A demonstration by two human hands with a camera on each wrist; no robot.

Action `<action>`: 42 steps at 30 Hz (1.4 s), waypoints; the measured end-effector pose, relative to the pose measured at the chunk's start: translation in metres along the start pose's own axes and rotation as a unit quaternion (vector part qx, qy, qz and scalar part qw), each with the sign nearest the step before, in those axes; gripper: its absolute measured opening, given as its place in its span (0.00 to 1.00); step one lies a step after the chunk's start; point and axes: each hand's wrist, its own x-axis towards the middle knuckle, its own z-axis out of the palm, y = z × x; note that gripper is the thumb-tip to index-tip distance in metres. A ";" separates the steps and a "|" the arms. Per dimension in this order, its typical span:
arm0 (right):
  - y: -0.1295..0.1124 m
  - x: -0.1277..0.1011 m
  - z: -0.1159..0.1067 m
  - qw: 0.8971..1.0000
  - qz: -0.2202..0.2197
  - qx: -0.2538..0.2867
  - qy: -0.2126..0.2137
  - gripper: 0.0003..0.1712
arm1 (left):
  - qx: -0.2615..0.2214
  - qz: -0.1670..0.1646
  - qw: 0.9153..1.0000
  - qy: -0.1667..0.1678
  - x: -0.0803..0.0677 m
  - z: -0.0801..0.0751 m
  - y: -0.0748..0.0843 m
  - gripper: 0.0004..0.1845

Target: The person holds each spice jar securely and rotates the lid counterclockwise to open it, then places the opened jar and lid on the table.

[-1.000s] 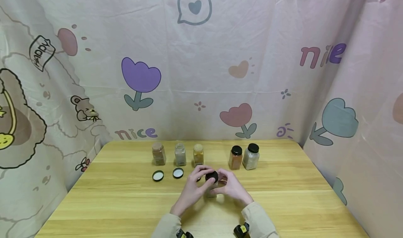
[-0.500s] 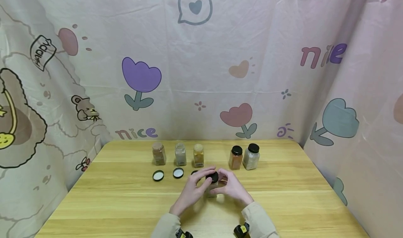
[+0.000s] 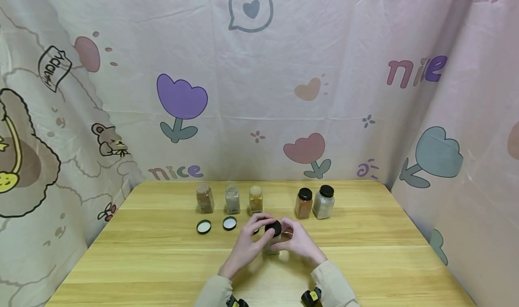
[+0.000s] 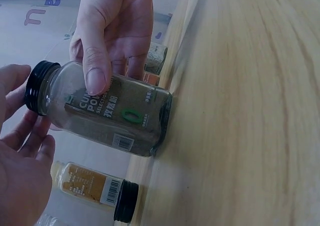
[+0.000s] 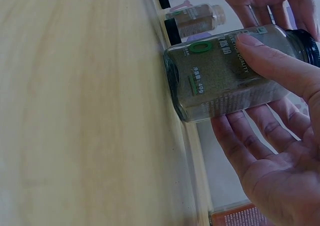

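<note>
A glass jar of cumin powder (image 4: pixel 115 106) with a black lid (image 3: pixel 273 228) stands upright near the middle of the table. My left hand (image 3: pixel 248 241) grips that lid, thumb on the near side and fingers on the far side. Around the jar's body, my right hand (image 3: pixel 301 243) keeps hold, its thumb (image 5: pixel 265 58) pressed across the label and its fingers behind the glass. The lid sits on the jar's mouth. Just beyond the left fingers lies a loose black lid (image 3: pixel 256 231), mostly hidden by that hand.
Behind stand three lidless jars: a brown one (image 3: pixel 205 199), a greyish one (image 3: pixel 232 201) and a yellow one (image 3: pixel 256 202). Two upturned lids, one left (image 3: pixel 203 226) and one right (image 3: pixel 229 223), lie before them. Back right are capped orange (image 3: pixel 303 204) and whitish (image 3: pixel 324 203) jars.
Over the last half second the left fingers have shifted slightly around the lid, covering more of the loose lid behind. The right hand and jar look unmoved.
</note>
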 end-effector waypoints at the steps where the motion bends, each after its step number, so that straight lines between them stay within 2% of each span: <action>1: 0.000 0.000 0.000 1.000 -0.002 0.000 -0.001 0.25 | -0.003 -0.001 1.000 -0.006 0.000 0.000 0.001 0.14; 8: -0.001 -0.001 -0.001 1.000 -0.007 0.003 -0.004 0.26 | -0.005 -0.009 0.999 -0.034 0.000 -0.002 0.002 0.17; 20: 0.000 0.000 0.000 1.000 0.001 -0.003 0.001 0.26 | -0.012 -0.042 0.999 -0.010 0.000 0.001 0.003 0.16; 27: 0.000 0.000 0.000 1.000 0.000 0.002 0.001 0.25 | -0.011 -0.029 0.999 -0.020 -0.001 -0.001 0.003 0.18; 34: 0.000 -0.001 0.001 1.000 0.003 0.002 0.001 0.26 | 0.006 0.022 1.000 -0.013 -0.001 0.000 0.000 0.16; 37: 0.000 -0.001 0.001 1.000 0.002 0.004 0.003 0.27 | 0.005 0.018 1.000 -0.008 -0.001 0.000 -0.001 0.16; 42: 0.001 0.000 0.001 1.000 0.001 0.006 0.004 0.27 | 0.010 -0.011 1.000 0.006 0.000 0.000 0.001 0.15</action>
